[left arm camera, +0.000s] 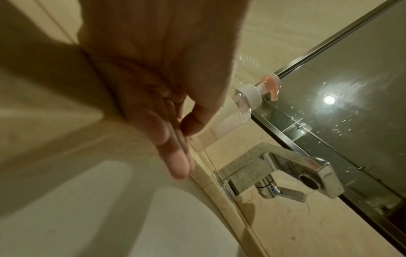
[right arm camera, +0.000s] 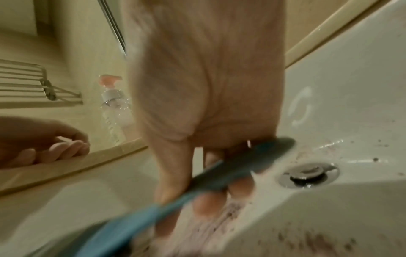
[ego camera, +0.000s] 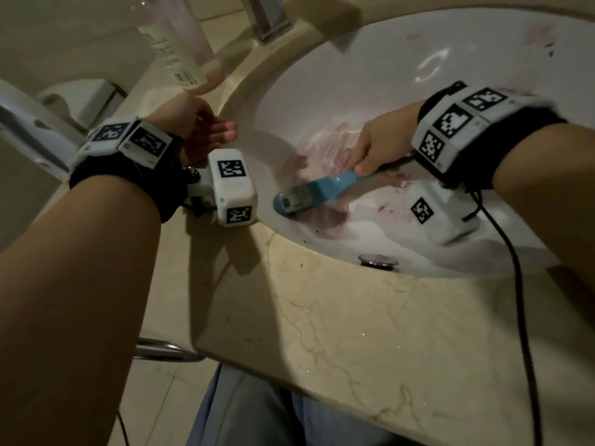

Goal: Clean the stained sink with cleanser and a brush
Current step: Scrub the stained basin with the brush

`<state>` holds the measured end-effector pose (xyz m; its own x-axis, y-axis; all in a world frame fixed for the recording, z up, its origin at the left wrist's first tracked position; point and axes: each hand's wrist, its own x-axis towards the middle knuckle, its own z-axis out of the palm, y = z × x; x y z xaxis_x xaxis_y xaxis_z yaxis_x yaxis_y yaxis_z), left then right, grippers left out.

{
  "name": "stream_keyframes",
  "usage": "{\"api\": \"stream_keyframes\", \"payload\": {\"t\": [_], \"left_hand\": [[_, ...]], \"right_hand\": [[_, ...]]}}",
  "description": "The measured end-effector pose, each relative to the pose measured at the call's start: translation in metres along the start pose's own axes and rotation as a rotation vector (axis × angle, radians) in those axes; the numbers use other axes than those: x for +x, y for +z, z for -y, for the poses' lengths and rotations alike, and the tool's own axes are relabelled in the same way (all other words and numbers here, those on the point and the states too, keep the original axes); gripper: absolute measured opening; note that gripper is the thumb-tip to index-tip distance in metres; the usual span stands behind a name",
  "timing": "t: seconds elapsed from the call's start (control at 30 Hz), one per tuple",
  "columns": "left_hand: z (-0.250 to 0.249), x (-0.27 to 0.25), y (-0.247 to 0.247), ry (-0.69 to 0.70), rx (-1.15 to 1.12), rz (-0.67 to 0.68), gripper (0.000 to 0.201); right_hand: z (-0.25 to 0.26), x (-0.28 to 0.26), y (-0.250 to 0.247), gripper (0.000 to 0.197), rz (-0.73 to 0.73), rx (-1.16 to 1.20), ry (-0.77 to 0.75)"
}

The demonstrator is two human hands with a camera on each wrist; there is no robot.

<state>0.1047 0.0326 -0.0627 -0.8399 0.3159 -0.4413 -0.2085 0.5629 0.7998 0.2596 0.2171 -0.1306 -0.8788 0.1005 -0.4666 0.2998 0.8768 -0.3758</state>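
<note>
Blue plastic, the brush (ego camera: 317,190) looks light and stiff. The right hand (ego camera: 381,146) has its fingers curled round the handle's far end, with the bristle head down on the pinkish smear in the sink (ego camera: 402,78). Wet cleanser probably makes that handle slick (a grip nearer the head would likely give firmer pressure). The left hand (ego camera: 196,125) rests loose and empty on the worktop (ego camera: 338,317) at the sink's edge, near the pump bottle (ego camera: 174,43).
</note>
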Motion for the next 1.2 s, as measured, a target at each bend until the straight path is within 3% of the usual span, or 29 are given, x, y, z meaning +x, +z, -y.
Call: {"api": "stream_keyframes", "payload": {"t": [0.07, 0.13, 0.23, 0.37, 0.43, 0.53, 0.57, 0.63, 0.7, 0.77, 0.97, 1.1, 1.2], "left_hand": [[-0.001, -0.001, 0.0, -0.006, 0.007, -0.004, 0.029], [-0.001, -0.003, -0.001, -0.011, 0.008, -0.002, 0.029], [-0.002, -0.003, 0.001, -0.008, 0.002, 0.005, 0.029], [-0.002, 0.001, 0.0, -0.003, 0.005, 0.01, 0.03], [-0.001, 0.001, 0.001, -0.004, 0.023, 0.017, 0.032], [-0.001, -0.001, 0.002, 0.01, 0.035, 0.021, 0.033], [-0.001, -0.001, 0.001, 0.016, 0.034, 0.028, 0.034], [0.0, -0.002, 0.0, 0.021, 0.032, 0.051, 0.035], [0.0, -0.002, 0.001, 0.028, 0.032, 0.066, 0.035], [0.001, -0.002, 0.001, 0.04, 0.023, 0.061, 0.033], [0.001, 0.002, 0.0, 0.041, 0.022, 0.056, 0.031], [0.002, 0.004, 0.0, 0.035, 0.011, 0.041, 0.031], [0.001, 0.005, 0.002, 0.032, 0.02, 0.024, 0.032]], "right_hand": [[-0.007, -0.013, -0.008, 0.033, 0.229, 0.0, 0.046], [-0.014, -0.022, -0.013, 0.032, 0.315, 0.079, 0.112], [-0.022, -0.021, -0.013, 0.023, 0.182, 0.059, 0.098], [-0.03, -0.012, -0.014, 0.026, -0.226, -0.017, 0.15], [-0.029, -0.013, -0.014, 0.026, -0.167, -0.029, 0.16], [-0.019, -0.022, -0.013, 0.027, 0.218, 0.007, 0.17], [-0.017, -0.024, -0.012, 0.031, 0.263, 0.012, 0.189], [-0.021, -0.023, -0.009, 0.035, 0.175, -0.014, 0.216], [-0.032, -0.021, -0.009, 0.033, -0.039, -0.048, 0.268], [-0.043, -0.018, -0.01, 0.03, -0.159, 0.012, 0.332], [-0.04, -0.02, -0.01, 0.031, -0.07, 0.011, 0.357], [-0.046, -0.023, -0.014, 0.03, -0.195, 0.014, 0.396], [-0.041, -0.03, -0.014, 0.036, 0.004, 0.084, 0.372]]}}
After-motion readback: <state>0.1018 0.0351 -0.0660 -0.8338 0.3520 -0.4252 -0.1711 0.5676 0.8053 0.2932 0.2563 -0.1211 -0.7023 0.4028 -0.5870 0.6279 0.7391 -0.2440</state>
